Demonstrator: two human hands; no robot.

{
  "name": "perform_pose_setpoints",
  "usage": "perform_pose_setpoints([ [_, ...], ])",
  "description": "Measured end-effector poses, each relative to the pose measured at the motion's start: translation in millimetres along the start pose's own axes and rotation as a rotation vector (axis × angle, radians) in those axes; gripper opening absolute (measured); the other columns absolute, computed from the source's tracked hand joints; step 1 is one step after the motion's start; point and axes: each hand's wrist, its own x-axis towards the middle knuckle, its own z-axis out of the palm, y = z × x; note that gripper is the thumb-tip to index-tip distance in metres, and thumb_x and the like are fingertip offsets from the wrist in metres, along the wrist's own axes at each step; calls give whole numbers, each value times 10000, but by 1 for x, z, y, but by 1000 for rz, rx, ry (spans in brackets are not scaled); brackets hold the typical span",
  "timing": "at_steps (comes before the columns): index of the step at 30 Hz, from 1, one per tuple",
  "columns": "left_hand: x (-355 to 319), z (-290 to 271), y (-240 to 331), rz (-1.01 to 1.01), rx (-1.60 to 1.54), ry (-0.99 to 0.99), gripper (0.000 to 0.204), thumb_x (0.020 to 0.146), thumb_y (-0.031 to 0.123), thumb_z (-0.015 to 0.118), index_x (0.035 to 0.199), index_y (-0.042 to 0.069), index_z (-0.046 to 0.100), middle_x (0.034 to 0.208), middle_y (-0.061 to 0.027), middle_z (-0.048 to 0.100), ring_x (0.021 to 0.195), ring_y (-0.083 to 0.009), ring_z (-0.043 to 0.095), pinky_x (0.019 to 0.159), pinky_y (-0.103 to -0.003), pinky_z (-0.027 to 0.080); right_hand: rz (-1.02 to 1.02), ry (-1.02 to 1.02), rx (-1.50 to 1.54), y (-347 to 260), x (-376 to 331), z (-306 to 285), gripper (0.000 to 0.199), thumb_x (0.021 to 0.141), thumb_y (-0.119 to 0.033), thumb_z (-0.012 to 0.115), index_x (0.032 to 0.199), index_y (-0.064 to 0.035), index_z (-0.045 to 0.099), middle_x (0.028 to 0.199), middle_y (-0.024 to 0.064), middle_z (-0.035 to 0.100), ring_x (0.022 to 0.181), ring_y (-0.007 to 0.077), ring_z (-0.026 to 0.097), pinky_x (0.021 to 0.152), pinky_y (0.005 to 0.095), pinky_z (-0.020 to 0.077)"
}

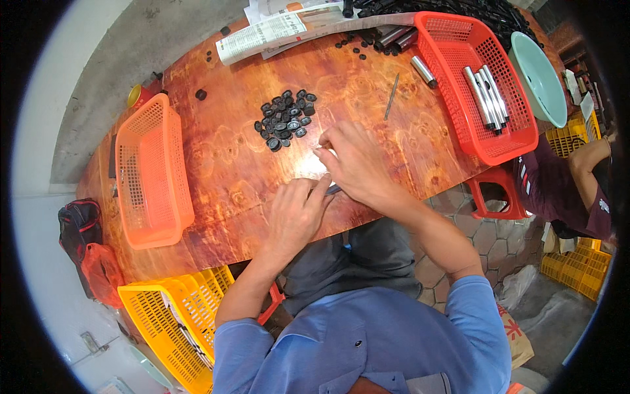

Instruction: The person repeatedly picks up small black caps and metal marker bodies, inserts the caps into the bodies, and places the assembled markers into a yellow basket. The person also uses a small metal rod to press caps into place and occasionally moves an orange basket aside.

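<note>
My left hand [295, 213] and my right hand [351, 161] meet at the near middle of a wooden table [230, 164]. Together they hold a thin metal tube [333, 189], mostly hidden under the fingers; only a short grey piece shows between the hands. A heap of several small black caps [284, 120] lies just beyond the hands. What the right fingertips pinch is too small to tell.
An orange basket [152, 172] lies at the left. A red basket [482, 85] with several metal tubes stands at the right, a loose tube [423, 71] and thin rod [391, 96] beside it. Newspapers [262, 36] lie far back. A yellow crate [174, 322] sits below; another person [571, 190] sits right.
</note>
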Motion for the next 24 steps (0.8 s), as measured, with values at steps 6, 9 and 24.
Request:
perform_pose_setpoints([
  [6, 7, -7, -1, -63, -96, -38, 365, 765, 136, 827, 1081, 13, 691, 903, -111, 606, 830, -295, 611, 720, -399, 497, 86, -41, -165, -5, 7, 14, 199, 888, -163, 649, 1030, -33, 599, 1063, 132, 549, 1040, 334, 517, 886, 474, 378],
  [9, 8, -8, -4, -86, -151, -59, 362, 790, 144, 808, 1103, 15, 679, 910, -111, 594, 839, -302, 603, 726, -402, 489, 57, 9, -156, -2, 6, 15, 221, 855, -131, 643, 1039, -22, 588, 1133, 156, 555, 1102, 345, 514, 928, 472, 377],
  [24, 4, 1, -8, -58, -138, -124, 391, 798, 158, 781, 1148, 15, 680, 928, -68, 592, 834, -235, 595, 715, -372, 466, 59, 16, -163, 8, 2, 21, 355, 858, -135, 665, 1172, -11, 557, 1359, 212, 508, 1298, 408, 460, 1098, 522, 327],
])
